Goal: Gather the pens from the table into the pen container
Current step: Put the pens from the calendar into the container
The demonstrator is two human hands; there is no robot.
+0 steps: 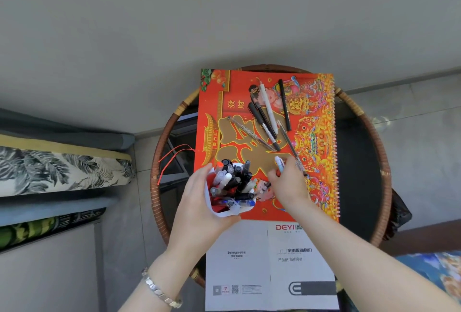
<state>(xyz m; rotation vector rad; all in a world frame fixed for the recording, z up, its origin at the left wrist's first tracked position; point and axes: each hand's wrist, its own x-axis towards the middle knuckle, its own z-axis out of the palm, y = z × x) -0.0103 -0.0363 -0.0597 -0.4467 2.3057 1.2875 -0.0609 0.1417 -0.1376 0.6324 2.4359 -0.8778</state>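
From my remote station I log a round table (374,152) with a woven rim, seen from above. Across most of its top lies a large red spiral-bound calendar (249,87), and a white manual (272,269) lies at the near edge, partly under the calendar's lower border.

Left hand (199,209): wrapped around the white pen container (219,212), fingers closed on its wall, holding it over the calendar's near-left corner. The container is crowded with pens standing upright or leaning, mostly black-capped, with one red-orange tip, some white barrels and a few blue ones toward the near side. A silver bracelet (159,291) sits on that wrist.

Right hand (289,182): just to the right of the container, fingers curled and pinched shut on a white pen with a pale blue grip (279,163), whose end projects above the fingers. The hand is low over the calendar; I cannot tell whether the pen has left the surface.

Loose pens (267,117) remain on the calendar beyond the right hand, well apart from the container: a clear-barrelled pen (247,132) lying diagonally at the left, two black pens and a white pen (268,107) bunched and overlapping in the middle, a slim black pen (284,104) at the right, and a thin dark one (289,144) running down to the right hand's fingertips.
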